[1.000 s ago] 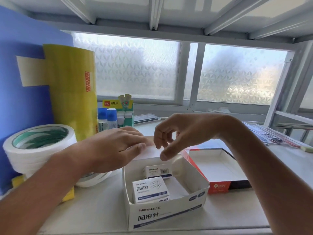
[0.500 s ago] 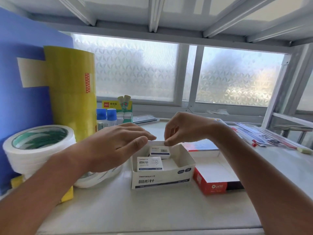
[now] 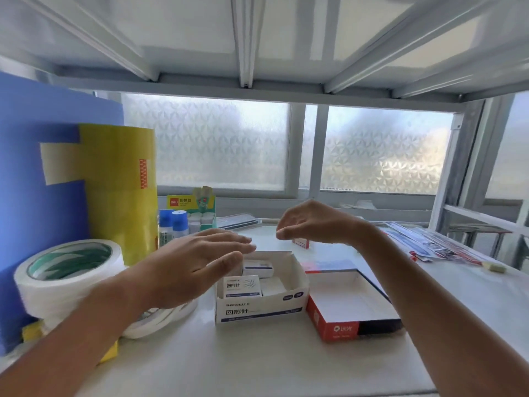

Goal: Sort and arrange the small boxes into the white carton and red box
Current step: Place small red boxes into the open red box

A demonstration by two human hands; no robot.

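The white carton (image 3: 260,309) stands open at the shelf's middle with small white-and-blue boxes inside: one (image 3: 242,285) at the front left, another (image 3: 257,267) behind it. To its right lies the red box (image 3: 337,328), open, nothing visible inside. A small red-edged box (image 3: 300,242) rests on the shelf behind the carton. My left hand (image 3: 189,267) hovers flat, fingers apart, over the carton's left rim. My right hand (image 3: 312,222) floats above the far side, fingers loosely curled, nothing seen in it, close over the small red-edged box.
White tape rolls (image 3: 65,270) sit at the left, with a tall yellow roll (image 3: 120,190) and a blue roll (image 3: 37,179) behind. Glue bottles (image 3: 173,223) and a green display box (image 3: 200,207) stand at the back. Packaged items (image 3: 435,245) lie at the right.
Both hands have lifted off the carton's back edge. The right hand moved farther back and up; the left spread flat. The view pulled back from the carton.
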